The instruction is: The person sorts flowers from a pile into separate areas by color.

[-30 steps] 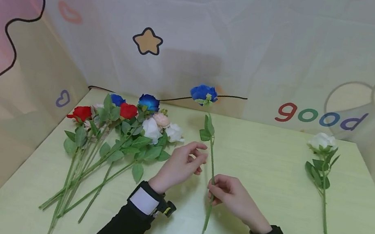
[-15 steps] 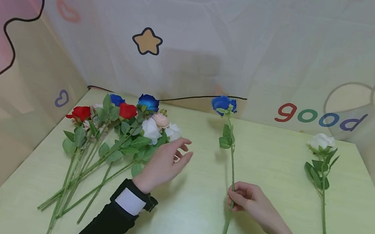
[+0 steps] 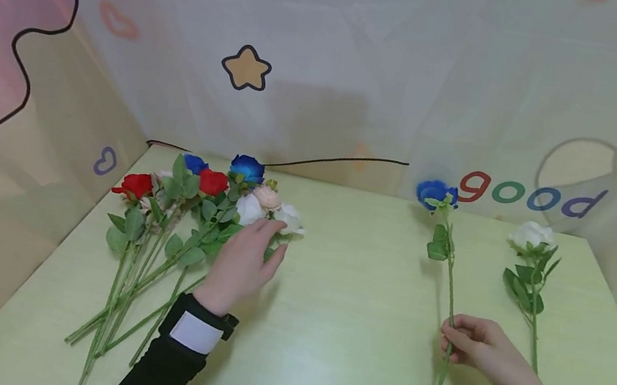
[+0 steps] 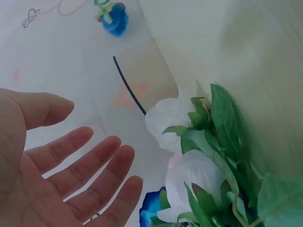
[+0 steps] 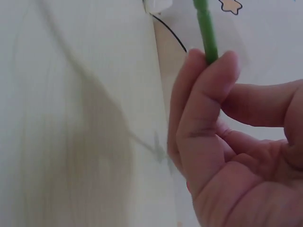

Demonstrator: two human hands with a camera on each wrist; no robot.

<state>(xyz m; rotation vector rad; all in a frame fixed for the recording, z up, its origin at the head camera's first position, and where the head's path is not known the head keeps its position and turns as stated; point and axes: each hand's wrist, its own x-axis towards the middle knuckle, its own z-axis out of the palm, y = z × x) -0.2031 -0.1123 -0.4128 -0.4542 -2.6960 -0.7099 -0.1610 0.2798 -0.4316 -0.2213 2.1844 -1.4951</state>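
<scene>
My right hand [image 3: 470,342] pinches the green stem of a blue rose [image 3: 435,193] and holds it over the right part of the table, its bloom pointing to the back wall. The right wrist view shows the stem [image 5: 206,33] gripped between thumb and fingers. My left hand [image 3: 244,263] is open, fingers straight, reaching over the pile of roses [image 3: 203,202] at the left, its fingertips close to a white bloom [image 3: 287,217]. In the left wrist view the spread palm [image 4: 61,175] hovers beside white blooms [image 4: 187,175] and leaves.
A single white rose [image 3: 531,235] lies at the far right of the pale green table [image 3: 322,331], close to the held stem. The pile holds red, blue, pink and white roses. Cloth walls with cartoon prints close in the back and sides.
My right hand has carried the blue rose from the middle of the table to the right, near the white rose. My left hand let go and moved left to the pile.
</scene>
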